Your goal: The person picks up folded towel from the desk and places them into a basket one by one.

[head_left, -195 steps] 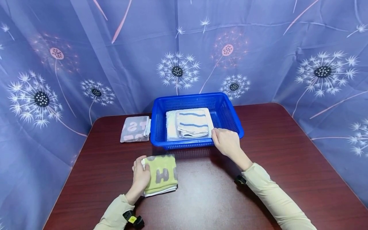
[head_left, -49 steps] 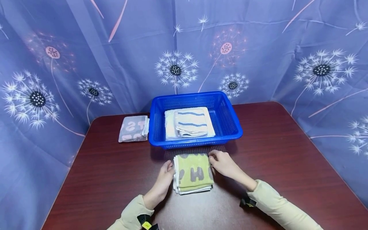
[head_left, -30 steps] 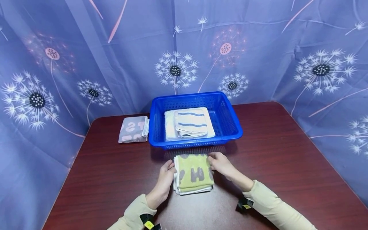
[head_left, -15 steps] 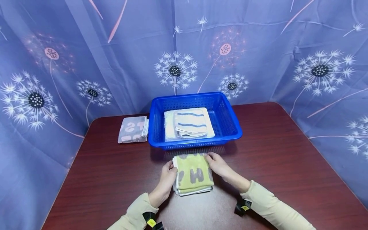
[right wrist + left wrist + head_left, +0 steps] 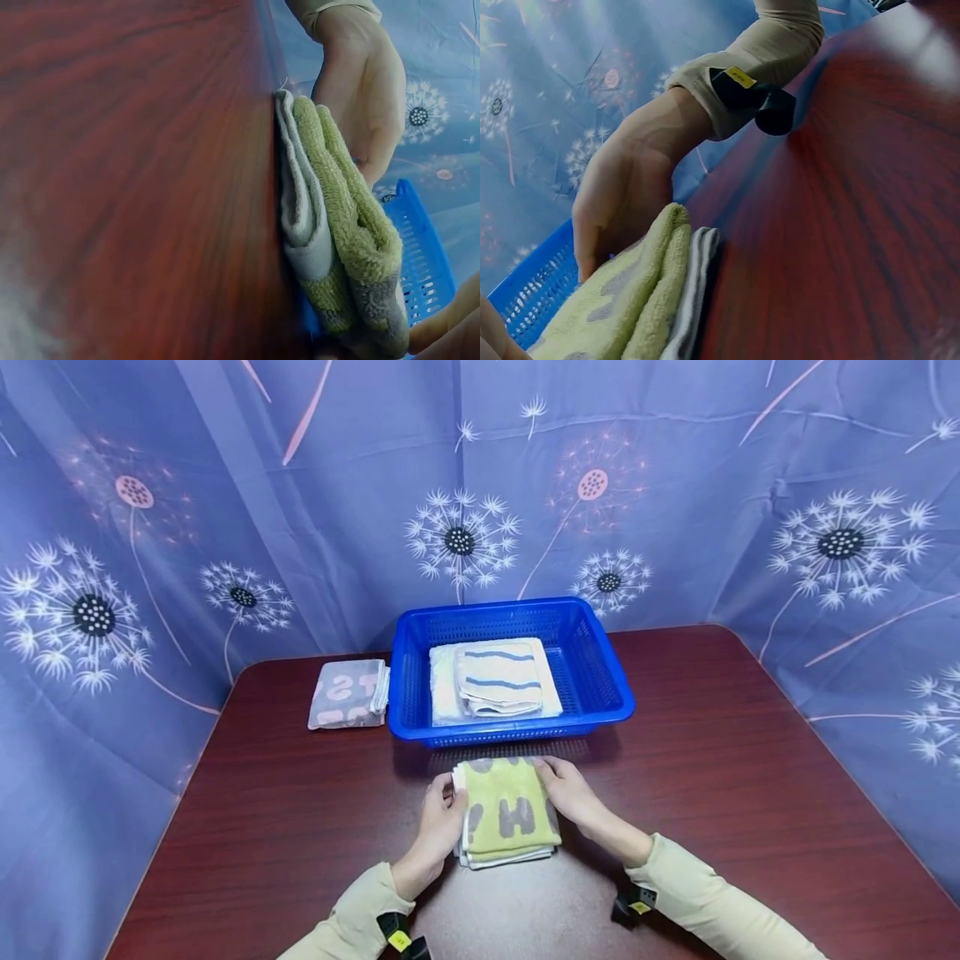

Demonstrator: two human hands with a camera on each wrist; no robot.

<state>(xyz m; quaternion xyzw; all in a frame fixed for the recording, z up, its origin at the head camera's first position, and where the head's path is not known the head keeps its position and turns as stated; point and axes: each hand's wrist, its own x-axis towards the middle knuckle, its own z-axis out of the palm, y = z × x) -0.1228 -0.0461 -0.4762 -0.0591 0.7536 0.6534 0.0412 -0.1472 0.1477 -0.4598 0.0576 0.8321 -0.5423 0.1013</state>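
Note:
A folded yellow-green towel (image 5: 504, 810) with grey lettering and white underlayers lies on the table in front of the blue basket. My left hand (image 5: 437, 827) holds its left edge, thumb on top. At the upper right corner my right hand (image 5: 573, 797) pinches the towel, the thumb over the top face and the other fingers mostly hidden. From the left wrist view, the right hand (image 5: 626, 187) reaches down to the far side of the towel (image 5: 630, 300). The right wrist view shows the towel's stacked folds (image 5: 337, 202) edge-on, with the left hand (image 5: 367, 97) beyond.
Behind the towel stands the blue perforated basket (image 5: 513, 727). Inside it a striped hand towel (image 5: 501, 675) rests on a larger white towel (image 5: 444, 689). A folded grey towel with pink letters (image 5: 347, 695) lies against the basket's left side. A patterned curtain (image 5: 337, 527) hangs behind the table.
Since the oldest frame, the green towel has moved right, in front of the basket, and my right hand has left the basket rim for the towel. Lately both hands have closed in on its edges.

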